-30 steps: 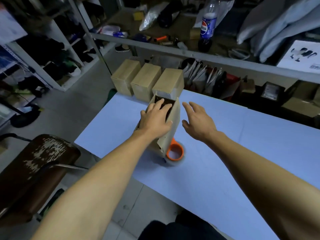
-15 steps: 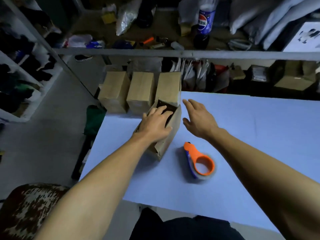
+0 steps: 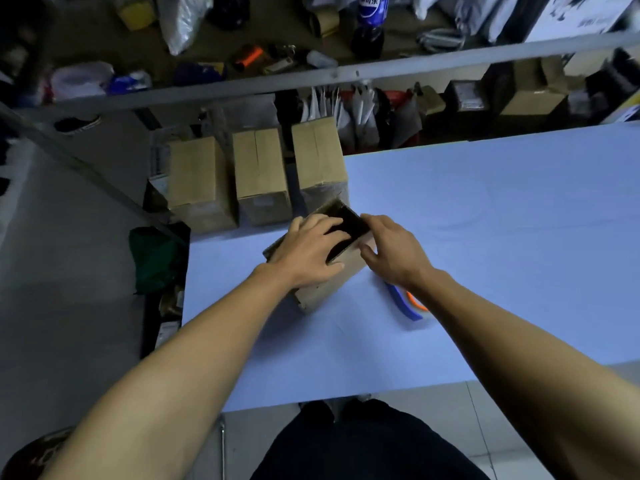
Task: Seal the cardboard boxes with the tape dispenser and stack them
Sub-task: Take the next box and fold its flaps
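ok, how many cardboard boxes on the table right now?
4: three closed in a row at the far left corner; one open box under both hands. Shelf boxes excluded.

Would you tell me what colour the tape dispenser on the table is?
Orange and blue; the tape dispenser shows in the head view, partly hidden behind the right forearm.

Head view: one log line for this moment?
step: closing flaps | left hand: on open box top | right hand: at its right flap | tape dispenser: on table, untouched | three closed boxes: far edge
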{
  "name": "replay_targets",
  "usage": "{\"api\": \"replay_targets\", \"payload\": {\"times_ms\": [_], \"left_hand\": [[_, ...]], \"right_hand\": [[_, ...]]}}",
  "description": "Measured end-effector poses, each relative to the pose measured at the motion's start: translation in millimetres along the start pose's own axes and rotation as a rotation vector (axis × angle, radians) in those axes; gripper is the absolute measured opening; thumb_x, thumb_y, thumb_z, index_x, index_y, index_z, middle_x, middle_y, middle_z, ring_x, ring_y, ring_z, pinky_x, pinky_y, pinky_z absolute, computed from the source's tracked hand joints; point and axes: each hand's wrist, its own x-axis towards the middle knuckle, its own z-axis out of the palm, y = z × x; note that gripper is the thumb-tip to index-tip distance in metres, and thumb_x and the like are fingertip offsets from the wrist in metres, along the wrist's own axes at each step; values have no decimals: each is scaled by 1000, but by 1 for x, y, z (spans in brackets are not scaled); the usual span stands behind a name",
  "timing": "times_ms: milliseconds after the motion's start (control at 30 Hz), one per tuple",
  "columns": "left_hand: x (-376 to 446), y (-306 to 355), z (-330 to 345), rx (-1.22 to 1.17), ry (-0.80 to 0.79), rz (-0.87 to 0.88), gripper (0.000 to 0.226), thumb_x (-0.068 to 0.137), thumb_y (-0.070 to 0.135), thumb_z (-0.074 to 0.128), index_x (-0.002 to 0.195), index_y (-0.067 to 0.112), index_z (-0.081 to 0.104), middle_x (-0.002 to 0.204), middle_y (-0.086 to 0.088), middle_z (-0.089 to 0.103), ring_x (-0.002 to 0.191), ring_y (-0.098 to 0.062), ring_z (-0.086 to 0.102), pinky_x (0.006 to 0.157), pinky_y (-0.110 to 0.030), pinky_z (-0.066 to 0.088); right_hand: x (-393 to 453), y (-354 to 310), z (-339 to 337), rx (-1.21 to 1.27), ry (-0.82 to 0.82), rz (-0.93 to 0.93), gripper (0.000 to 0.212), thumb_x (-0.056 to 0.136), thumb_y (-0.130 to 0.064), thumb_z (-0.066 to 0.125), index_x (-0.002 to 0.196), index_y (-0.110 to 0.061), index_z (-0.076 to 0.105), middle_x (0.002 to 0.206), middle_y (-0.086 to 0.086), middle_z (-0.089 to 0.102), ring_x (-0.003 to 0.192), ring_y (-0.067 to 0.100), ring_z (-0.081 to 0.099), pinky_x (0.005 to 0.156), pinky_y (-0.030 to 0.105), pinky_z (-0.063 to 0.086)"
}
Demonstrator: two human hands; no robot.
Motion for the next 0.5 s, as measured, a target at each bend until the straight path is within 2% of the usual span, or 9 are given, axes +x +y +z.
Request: {"api": "replay_targets", "payload": {"times_ms": [100, 200, 300, 400, 500], "left_hand": [[-9, -6, 3, -54, 31, -60, 65, 86, 48, 67, 144, 28, 49, 161, 2, 26, 150, -19, 11, 121, -57, 1], [-12, -4, 5, -63, 73, -52, 66, 83, 47, 72, 142, 25, 52, 161, 0, 27, 151, -21, 12, 121, -58, 0], [-15, -5, 6, -26, 119, -36, 67, 81, 46, 76, 140, 22, 55, 160, -4, 29, 150, -26, 18, 120, -61, 7], [-22, -12, 7, -29, 195, -77, 67, 79, 40, 80, 138, 18, 57, 156, -8, 36, 146, -31, 27, 117, -63, 21], [-30, -22, 8, -135, 259, -154, 67, 84, 28, 79, 143, 15, 52, 156, -9, 36, 144, -31, 30, 116, -51, 31]], "right_hand": [[-1, 2, 1, -10, 20, -21, 46, 95, -22, 56, 140, -12, 50, 122, 11, 58, 109, 33, 57, 85, 40, 48], [-3, 5, 2, -5, 22, -28, 40, 97, -22, 55, 135, -11, 55, 116, 12, 59, 103, 33, 58, 83, 40, 48], [-5, 10, 2, -9, 22, -56, 34, 97, -24, 56, 127, -11, 60, 110, 12, 60, 99, 34, 59, 79, 40, 48], [-8, 13, 3, -27, 20, -90, 27, 98, -26, 56, 119, -9, 63, 106, 13, 61, 95, 36, 59, 75, 40, 45], [-14, 13, 7, -38, 55, -90, 23, 98, -23, 56, 114, -8, 64, 102, 14, 60, 91, 38, 59, 70, 40, 45]]}}
